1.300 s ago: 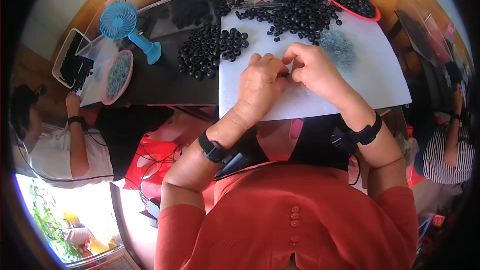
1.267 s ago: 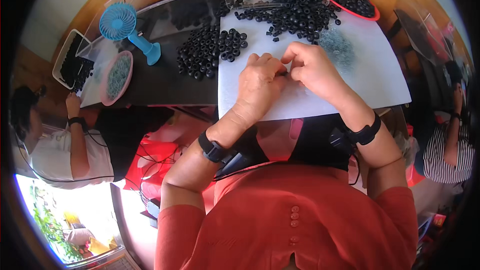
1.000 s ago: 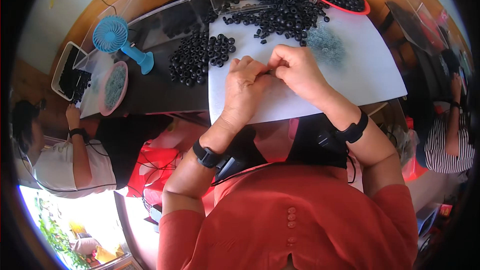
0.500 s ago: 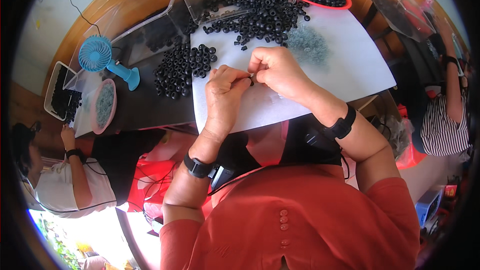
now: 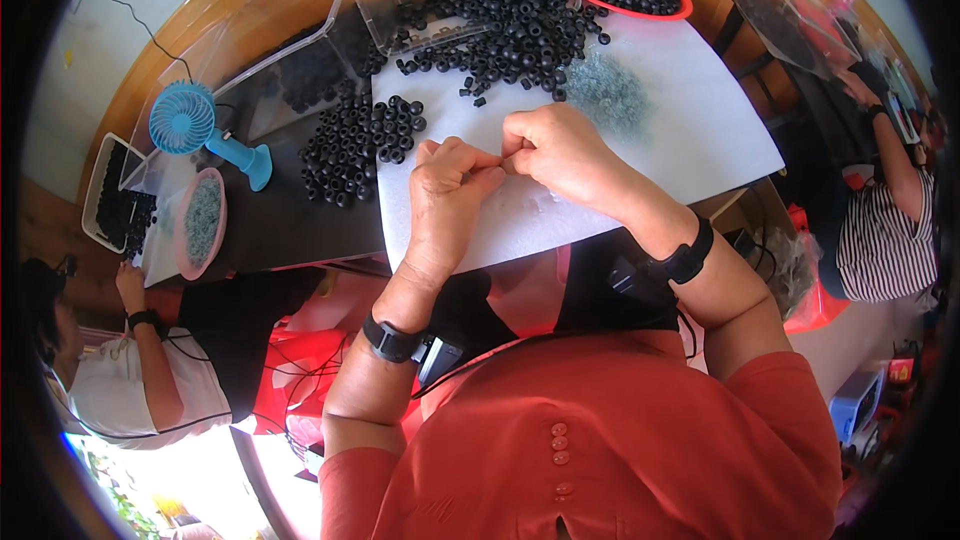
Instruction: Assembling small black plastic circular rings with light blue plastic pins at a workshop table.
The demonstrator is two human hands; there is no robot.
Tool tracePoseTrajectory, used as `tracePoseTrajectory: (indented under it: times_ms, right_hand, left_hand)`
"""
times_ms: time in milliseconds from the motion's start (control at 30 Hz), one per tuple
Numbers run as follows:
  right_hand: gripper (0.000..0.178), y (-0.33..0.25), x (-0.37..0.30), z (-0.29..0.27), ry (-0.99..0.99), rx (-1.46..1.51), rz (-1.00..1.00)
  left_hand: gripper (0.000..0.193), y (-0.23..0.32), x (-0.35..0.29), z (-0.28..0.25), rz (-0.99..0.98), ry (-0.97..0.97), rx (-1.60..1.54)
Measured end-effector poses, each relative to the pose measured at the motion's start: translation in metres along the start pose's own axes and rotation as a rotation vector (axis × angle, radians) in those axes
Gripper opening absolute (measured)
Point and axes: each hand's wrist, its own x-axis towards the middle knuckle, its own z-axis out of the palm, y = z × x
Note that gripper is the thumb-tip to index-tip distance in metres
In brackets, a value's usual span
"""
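My left hand (image 5: 444, 202) and my right hand (image 5: 562, 152) meet fingertip to fingertip above a white sheet (image 5: 715, 105) on the table. Both are closed in a pinch, and whatever is between the fingers is hidden or too small to make out. Just beyond them lies a large heap of black, bead-like parts with holes (image 5: 525, 15). A smaller group of the same black parts (image 5: 345, 145) sits to the left, partly on the dark tabletop. Past my right hand is a pile of small, translucent bluish pieces (image 5: 606, 95).
A red bowl (image 5: 645, 15) of black parts stands at the back, beside a clear plastic box (image 5: 362, 15). Leftward are a blue fan (image 5: 183, 118), a pink bowl (image 5: 221, 215) and a white tray (image 5: 92, 215). Co-workers sit left (image 5: 150, 370) and right (image 5: 885, 240).
My fingertips have drawn closer together, and the small black piece that showed between them is now out of sight. The whole view has shifted slightly.
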Motion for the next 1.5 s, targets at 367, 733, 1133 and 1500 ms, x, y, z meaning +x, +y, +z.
tracePoseTrajectory:
  times_ms: [367,733,1133,1500]
  right_hand:
    - [0.010,0.007,0.014,0.000,-0.055,-0.175,-0.026]
    - [0.016,0.000,0.018,0.004,-0.083,-0.245,-0.037]
    - [0.012,0.009,0.013,-0.004,-0.094,-0.123,-0.062]
    - [0.009,0.030,-0.043,0.002,0.068,0.557,-0.043]
  left_hand:
    - [0.012,0.001,0.003,0.005,0.035,0.016,0.066]
    - [0.007,0.001,0.009,-0.006,-0.075,-0.122,0.064]
    - [0.009,-0.009,0.012,-0.004,0.104,-0.106,0.115]
    - [0.013,0.009,-0.003,-0.005,0.437,-0.001,0.455]
